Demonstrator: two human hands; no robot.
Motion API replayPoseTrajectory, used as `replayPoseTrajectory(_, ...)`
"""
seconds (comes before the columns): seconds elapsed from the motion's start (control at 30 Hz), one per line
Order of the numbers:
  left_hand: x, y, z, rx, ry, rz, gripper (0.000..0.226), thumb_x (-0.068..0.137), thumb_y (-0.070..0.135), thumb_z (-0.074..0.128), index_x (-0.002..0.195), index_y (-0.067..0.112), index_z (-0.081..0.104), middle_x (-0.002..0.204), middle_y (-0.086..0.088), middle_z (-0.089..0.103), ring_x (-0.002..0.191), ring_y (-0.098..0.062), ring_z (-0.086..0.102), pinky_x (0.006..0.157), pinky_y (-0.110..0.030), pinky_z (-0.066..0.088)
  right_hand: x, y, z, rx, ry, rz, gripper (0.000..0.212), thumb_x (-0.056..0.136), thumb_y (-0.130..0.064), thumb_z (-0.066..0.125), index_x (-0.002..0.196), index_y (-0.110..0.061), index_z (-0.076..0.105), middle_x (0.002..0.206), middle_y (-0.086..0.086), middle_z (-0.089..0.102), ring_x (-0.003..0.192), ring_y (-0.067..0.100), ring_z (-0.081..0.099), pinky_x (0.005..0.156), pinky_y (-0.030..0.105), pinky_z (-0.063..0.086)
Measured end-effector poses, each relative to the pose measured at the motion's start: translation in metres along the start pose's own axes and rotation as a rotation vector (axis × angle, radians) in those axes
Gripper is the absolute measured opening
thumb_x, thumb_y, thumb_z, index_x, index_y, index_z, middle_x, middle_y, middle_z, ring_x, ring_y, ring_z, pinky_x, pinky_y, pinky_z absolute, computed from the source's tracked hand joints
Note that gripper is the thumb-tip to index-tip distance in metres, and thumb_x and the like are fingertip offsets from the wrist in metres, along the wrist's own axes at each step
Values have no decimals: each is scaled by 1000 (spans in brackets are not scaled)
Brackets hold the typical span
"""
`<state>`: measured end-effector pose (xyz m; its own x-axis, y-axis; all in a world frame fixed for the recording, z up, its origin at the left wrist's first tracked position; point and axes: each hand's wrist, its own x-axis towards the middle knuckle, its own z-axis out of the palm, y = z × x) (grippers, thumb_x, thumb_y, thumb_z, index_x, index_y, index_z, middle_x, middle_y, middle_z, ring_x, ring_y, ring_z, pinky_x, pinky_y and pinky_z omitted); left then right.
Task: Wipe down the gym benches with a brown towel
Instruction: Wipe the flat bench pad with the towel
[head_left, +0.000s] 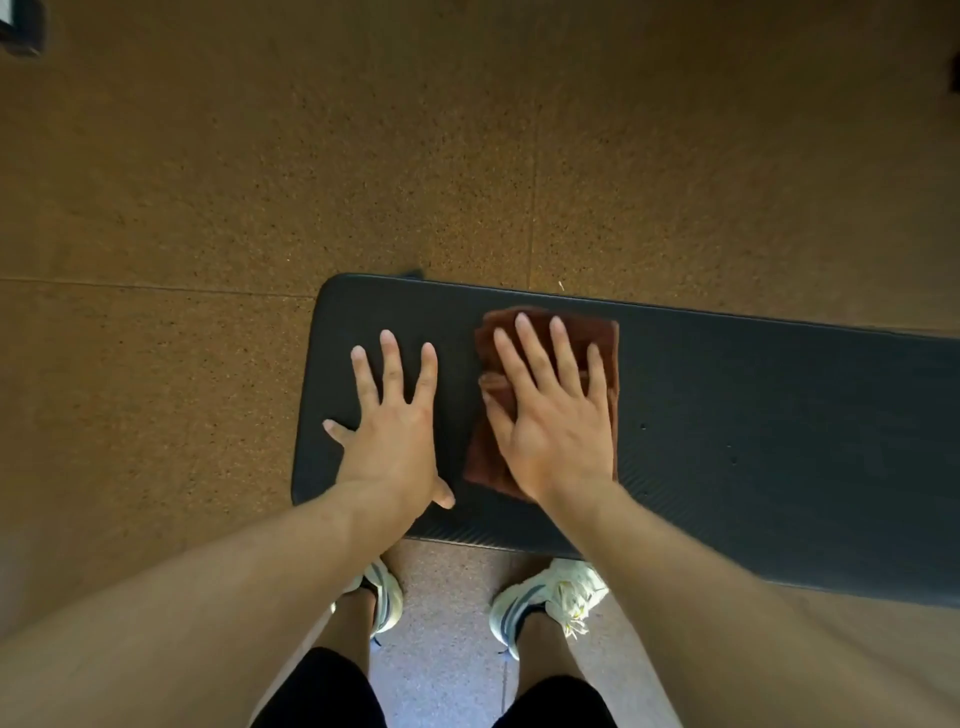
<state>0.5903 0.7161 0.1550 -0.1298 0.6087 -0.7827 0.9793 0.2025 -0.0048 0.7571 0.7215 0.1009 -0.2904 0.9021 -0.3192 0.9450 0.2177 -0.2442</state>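
Note:
A black padded gym bench (753, 415) runs from the middle of the view off to the right. Near its left end lies a folded brown towel (605, 343). My right hand (550, 415) lies flat on the towel with straight, spread fingers and presses it onto the pad. My left hand (392, 426) rests flat on the bare pad just left of the towel, fingers spread, holding nothing. Most of the towel's middle is hidden under my right hand.
Speckled brown rubber floor (260, 182) surrounds the bench. My feet in white shoes (545, 603) stand on the floor right at the bench's near edge. A dark object (21, 26) sits at the top left corner.

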Motion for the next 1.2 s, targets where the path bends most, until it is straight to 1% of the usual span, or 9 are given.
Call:
replayPoseTrajectory(0.13,1,4,3,57,23,-31,164,52,53,95,153,30,-32,158,-9,-44,148,-40,-34,111,-72,31,60,9,-24,24,-12,36,65,106,-58,25,166,-33,15,175,-4,14,163,23,1,130,52,-2)
replayPoseTrajectory(0.23,2,4,5,78,35,-42,164,52,54,95,153,30,-32,158,-9,-44,149,-39,-33,110,-71,33,27,10,-18,26,28,2,67,104,-53,34,166,-30,20,175,-2,16,163,24,4,130,53,3)
replayPoseTrajectory(0.4,1,2,6,110,79,-27,164,51,60,93,153,30,-32,159,-10,-43,150,-39,-30,110,-68,39,-92,30,21,-92,-62,-310,71,100,-53,50,163,-30,31,173,-6,18,162,21,5,129,55,13)
replayPoseTrajectory(0.53,-1,-5,7,133,137,6,163,50,70,88,152,31,-33,160,-9,-41,152,-38,-27,109,-61,44,-77,54,17,-175,-83,-461,67,101,-55,45,163,-36,29,172,-11,18,162,20,5,130,54,8)
replayPoseTrajectory(0.73,-1,-15,13,85,181,81,161,52,74,84,153,29,-33,160,-10,-41,152,-38,-27,107,-59,45,-7,7,3,14,67,326,66,104,-62,22,165,-39,12,175,-11,3,162,23,-10,130,53,-7)
replayPoseTrajectory(0.8,-5,-22,20,8,235,133,153,58,73,82,155,29,-29,164,-6,-35,153,-34,-25,112,-58,40,6,-11,2,82,106,456,65,104,-61,23,165,-40,11,175,-13,0,161,19,-13,130,52,-8)
replayPoseTrajectory(0.97,-41,-69,77,-826,483,179,114,88,31,76,159,38,-12,167,19,-11,153,-1,-13,125,-28,8,37,-64,-3,289,158,684,67,107,-57,26,167,-35,7,176,-11,-3,161,19,-13,130,50,-9)
replayPoseTrajectory(1.1,-62,-111,119,-1119,553,-28,78,101,35,55,161,35,5,169,18,5,146,18,-2,109,3,2,53,-122,7,193,116,410,72,104,-63,25,167,-34,4,175,-12,-2,161,19,-14,130,50,-8)
replayPoseTrajectory(1.2,-63,-118,132,-1145,555,-74,72,103,38,47,163,28,8,169,16,7,138,29,-5,102,10,0,45,-137,13,41,52,50,73,103,-67,26,167,-35,10,175,-14,3,162,18,-11,131,49,-5)
